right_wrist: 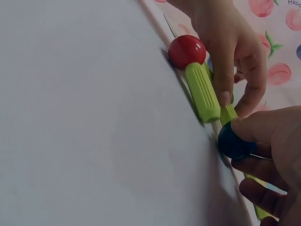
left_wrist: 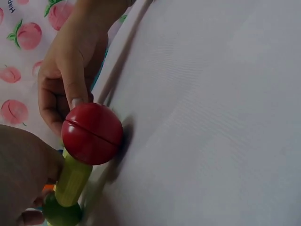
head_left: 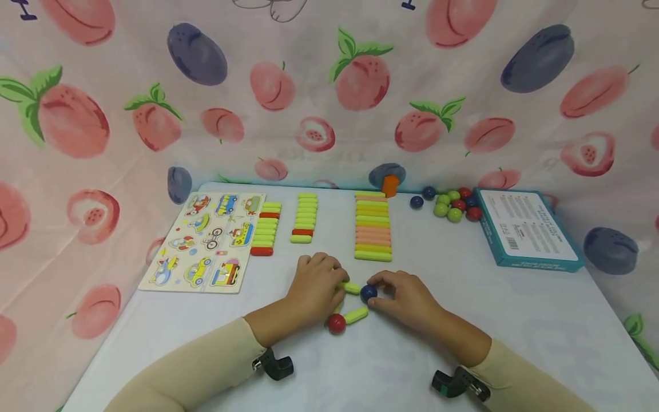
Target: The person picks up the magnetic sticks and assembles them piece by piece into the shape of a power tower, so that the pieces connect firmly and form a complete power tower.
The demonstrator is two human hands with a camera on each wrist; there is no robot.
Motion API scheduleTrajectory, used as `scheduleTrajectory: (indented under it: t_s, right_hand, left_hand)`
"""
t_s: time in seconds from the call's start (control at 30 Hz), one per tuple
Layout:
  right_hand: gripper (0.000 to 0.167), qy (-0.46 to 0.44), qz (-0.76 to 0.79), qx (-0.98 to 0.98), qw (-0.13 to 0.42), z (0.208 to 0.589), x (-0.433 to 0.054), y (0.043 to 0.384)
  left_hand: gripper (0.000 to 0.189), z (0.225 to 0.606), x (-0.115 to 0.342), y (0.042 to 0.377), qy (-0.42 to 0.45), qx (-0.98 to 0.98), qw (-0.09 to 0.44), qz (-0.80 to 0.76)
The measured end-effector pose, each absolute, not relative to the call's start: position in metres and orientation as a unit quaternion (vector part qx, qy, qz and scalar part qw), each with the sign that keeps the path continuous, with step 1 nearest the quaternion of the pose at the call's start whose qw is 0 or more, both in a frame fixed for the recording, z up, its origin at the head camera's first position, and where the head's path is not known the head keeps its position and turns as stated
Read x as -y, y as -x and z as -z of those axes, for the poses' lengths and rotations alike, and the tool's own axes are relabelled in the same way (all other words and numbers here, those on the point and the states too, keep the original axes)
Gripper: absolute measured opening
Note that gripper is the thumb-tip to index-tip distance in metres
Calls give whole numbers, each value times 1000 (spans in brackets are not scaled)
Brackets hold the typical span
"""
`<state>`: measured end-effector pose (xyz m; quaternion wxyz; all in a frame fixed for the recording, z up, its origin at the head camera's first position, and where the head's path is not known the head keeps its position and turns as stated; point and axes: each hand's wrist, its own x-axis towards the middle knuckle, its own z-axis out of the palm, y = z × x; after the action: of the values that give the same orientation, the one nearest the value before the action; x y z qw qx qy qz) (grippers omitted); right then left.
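My right hand point(head_left: 407, 297) pinches a dark blue ball point(head_left: 368, 293) between thumb and fingers. Opposite it, my left hand point(head_left: 316, 289) grips a light green ribbed stick point(head_left: 352, 288) whose end meets the blue ball. Nearer to me, a shiny red ball point(head_left: 337, 324) carries a second green stick point(head_left: 356, 315) that points to the right with a free end. Under the left hand, the left wrist view shows another yellow-green stick point(left_wrist: 73, 181) running from the red ball to a green ball point(left_wrist: 61, 212); the left palm hides these in the head view.
Behind the hands lie rows of coloured sticks point(head_left: 373, 226). A puzzle board point(head_left: 172, 274) with vehicle pictures lies at left. Toward the back right are loose balls point(head_left: 455, 215) and a teal box point(head_left: 530, 229). A small orange piece point(head_left: 390, 186) stands by the fruit-print cloth point(head_left: 309, 68).
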<state>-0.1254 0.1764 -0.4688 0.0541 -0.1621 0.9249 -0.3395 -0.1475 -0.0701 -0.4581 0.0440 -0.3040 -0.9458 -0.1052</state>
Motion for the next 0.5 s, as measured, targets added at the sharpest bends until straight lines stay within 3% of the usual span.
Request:
scheduleTrajectory:
  t_s: [0.27,0.5]
  right_hand:
    - [32,174,344,-922,48,470,-177,127]
    - [30,174,344,-922,40,470,-176,124]
  left_hand:
    - [22,459,70,144,325,935,62,125]
    - [34,459,64,120,389,915,97,37]
